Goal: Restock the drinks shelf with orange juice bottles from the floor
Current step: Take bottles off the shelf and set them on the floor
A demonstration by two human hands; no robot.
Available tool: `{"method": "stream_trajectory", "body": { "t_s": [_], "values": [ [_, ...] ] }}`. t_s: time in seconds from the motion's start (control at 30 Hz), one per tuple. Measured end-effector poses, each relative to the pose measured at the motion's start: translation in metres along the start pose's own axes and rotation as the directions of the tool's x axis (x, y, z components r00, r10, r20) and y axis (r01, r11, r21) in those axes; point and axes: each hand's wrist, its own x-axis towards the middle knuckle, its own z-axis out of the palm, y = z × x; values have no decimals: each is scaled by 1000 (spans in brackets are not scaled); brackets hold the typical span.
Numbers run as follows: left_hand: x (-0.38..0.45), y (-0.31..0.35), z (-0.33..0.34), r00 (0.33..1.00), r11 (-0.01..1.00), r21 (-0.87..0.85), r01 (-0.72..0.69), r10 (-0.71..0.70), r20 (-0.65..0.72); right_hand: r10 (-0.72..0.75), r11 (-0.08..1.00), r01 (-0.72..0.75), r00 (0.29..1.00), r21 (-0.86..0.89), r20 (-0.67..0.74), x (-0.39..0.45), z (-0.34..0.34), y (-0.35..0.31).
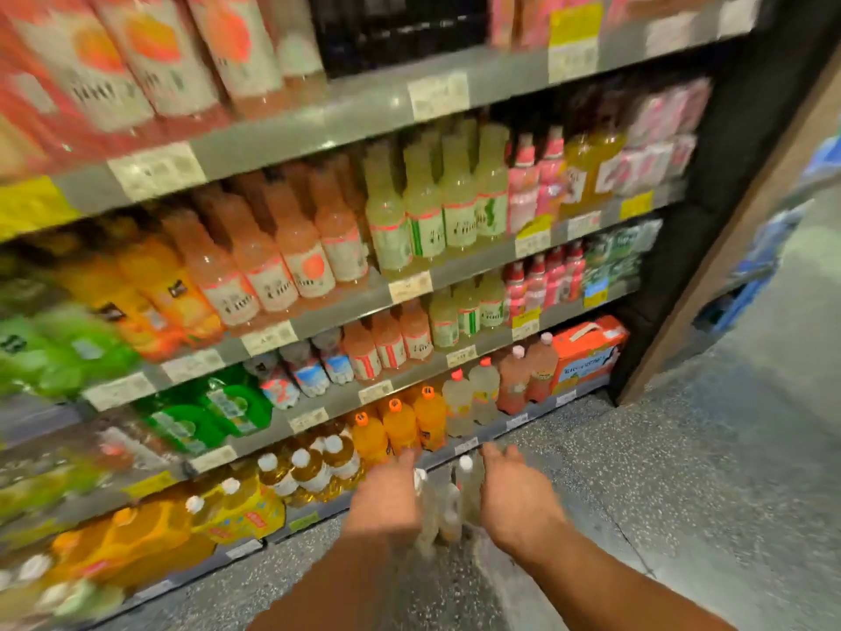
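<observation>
Between my two hands stands a cluster of pale bottles with white caps (448,503) on the floor in front of the bottom shelf; motion blur hides their labels. My left hand (387,498) lies against the cluster's left side. My right hand (514,494) is at its right side with fingers stretched forward. Neither hand plainly curls round a bottle. Orange juice bottles with orange caps (400,425) stand in a row on the bottom shelf (468,444), just beyond my hands.
Shelves above hold pink, pale green, orange and green drink bottles. Yellow bottles with white caps (309,471) stand left of the orange ones, clear and pink bottles (482,393) to their right. A dark shelf end post (646,339) and speckled grey floor (682,471) lie to the right.
</observation>
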Motion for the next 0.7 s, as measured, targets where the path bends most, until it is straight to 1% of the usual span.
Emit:
{"method": "stream_trajectory", "body": {
  "t_s": [0.13, 0.23, 0.33, 0.43, 0.53, 0.63, 0.7],
  "values": [
    [-59, 39, -119, 992, 994, -85, -69, 59, -111, -53, 998, 55, 993, 19, -105, -55, -127, -21],
    [-90, 79, -193, 980, 994, -78, -82, 66, -190, -104, 994, 106, 981, 1, -164, -84, -208, -20],
    [-118, 119, -254, 950, 992, -62, -108, 85, -301, -152, 982, 175, 954, 69, -258, -104, -277, -10],
    [-143, 157, -298, 920, 991, -91, -94, 52, -388, -207, 961, 255, 919, 105, -337, -125, -331, 1],
    [-165, 191, -333, 869, 990, -104, -100, 36, -493, -274, 933, 345, 868, 105, -414, -143, -375, 6],
    [-184, 215, -361, 814, 991, -82, -102, 36, -580, -356, 902, 429, 806, 52, -472, -156, -411, 0],
    [-193, 225, -378, 764, 991, -76, -106, 33, -644, -412, 875, 484, 753, 8, -513, -160, -427, -8]
  ]
}}
